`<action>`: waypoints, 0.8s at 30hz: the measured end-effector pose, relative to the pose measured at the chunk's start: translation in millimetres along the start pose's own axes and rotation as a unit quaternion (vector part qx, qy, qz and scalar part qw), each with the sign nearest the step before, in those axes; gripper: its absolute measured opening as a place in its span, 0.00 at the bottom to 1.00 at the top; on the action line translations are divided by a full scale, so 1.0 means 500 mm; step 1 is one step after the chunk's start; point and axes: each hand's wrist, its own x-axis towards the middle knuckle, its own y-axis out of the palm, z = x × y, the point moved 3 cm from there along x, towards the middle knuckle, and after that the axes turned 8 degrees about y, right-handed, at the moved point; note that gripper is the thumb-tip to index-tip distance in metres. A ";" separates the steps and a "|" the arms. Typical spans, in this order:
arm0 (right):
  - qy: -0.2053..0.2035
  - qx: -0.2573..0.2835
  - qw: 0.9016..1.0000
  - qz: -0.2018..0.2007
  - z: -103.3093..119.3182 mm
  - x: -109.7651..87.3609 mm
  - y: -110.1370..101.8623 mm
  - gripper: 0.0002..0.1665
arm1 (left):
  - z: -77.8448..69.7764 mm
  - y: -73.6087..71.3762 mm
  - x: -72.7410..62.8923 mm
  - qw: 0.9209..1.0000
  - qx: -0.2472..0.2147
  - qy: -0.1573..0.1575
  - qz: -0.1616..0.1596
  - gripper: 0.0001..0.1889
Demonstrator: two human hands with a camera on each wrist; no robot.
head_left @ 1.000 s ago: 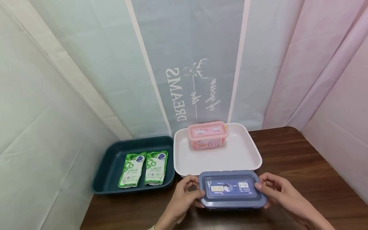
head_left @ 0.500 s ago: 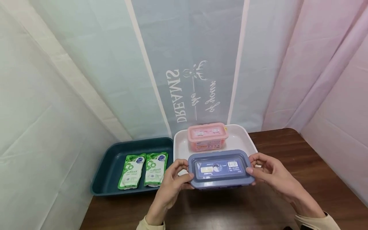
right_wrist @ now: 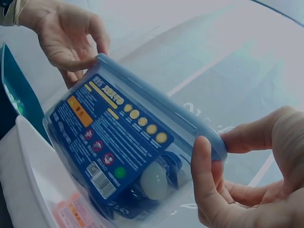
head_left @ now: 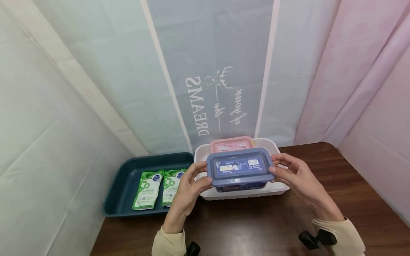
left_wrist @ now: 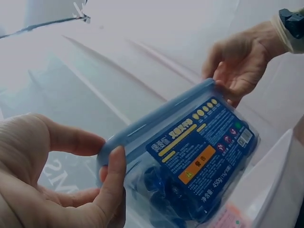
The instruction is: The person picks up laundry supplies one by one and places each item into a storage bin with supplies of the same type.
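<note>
A blue lidded plastic box [head_left: 240, 167] hangs over the white tray [head_left: 224, 195], held level between both hands. My left hand [head_left: 189, 188] pinches the left end of its lid, thumb on top and fingers beneath the rim. At the opposite end my right hand [head_left: 298, 181] grips the lid rim the same way. Both wrist views show the clear body of the box [left_wrist: 190, 161] with a blue printed label and blue packed contents inside. A pink lidded box [head_left: 232, 144] sits in the back of the white tray, its front covered by the blue box in the head view.
Left of the white tray stands a dark teal tray [head_left: 120, 188] with two green-and-white pouches [head_left: 148, 190] lying in it. Both trays rest on a brown wooden table [head_left: 250, 227]. A printed curtain [head_left: 230, 42] hangs close behind them, and pale fabric encloses both sides.
Both hands have lifted the blue box from the front of the white tray and carried it away from the body, over the tray. It now hides part of the pink box.
</note>
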 end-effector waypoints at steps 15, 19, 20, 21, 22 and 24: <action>0.055 0.015 0.997 -0.055 -0.100 0.071 -0.014 0.25 | 0.106 -0.026 0.058 0.997 -0.003 0.004 -0.077 0.31; 0.102 -0.006 0.992 -0.080 -0.131 0.079 -0.022 0.28 | 0.139 -0.034 0.066 0.996 0.027 -0.019 -0.087 0.31; 0.113 -0.012 0.990 -0.084 -0.137 0.081 -0.023 0.29 | 0.145 -0.036 0.067 0.995 0.034 -0.025 -0.087 0.31; 0.121 -0.018 0.989 -0.086 -0.142 0.083 -0.023 0.29 | 0.149 -0.038 0.069 0.995 0.040 -0.030 -0.086 0.31; 0.127 -0.023 0.988 -0.087 -0.145 0.086 -0.024 0.29 | 0.154 -0.041 0.071 0.995 0.044 -0.034 -0.084 0.31; 0.133 -0.027 0.987 -0.089 -0.149 0.090 -0.024 0.29 | 0.158 -0.045 0.074 0.995 0.051 -0.043 -0.079 0.31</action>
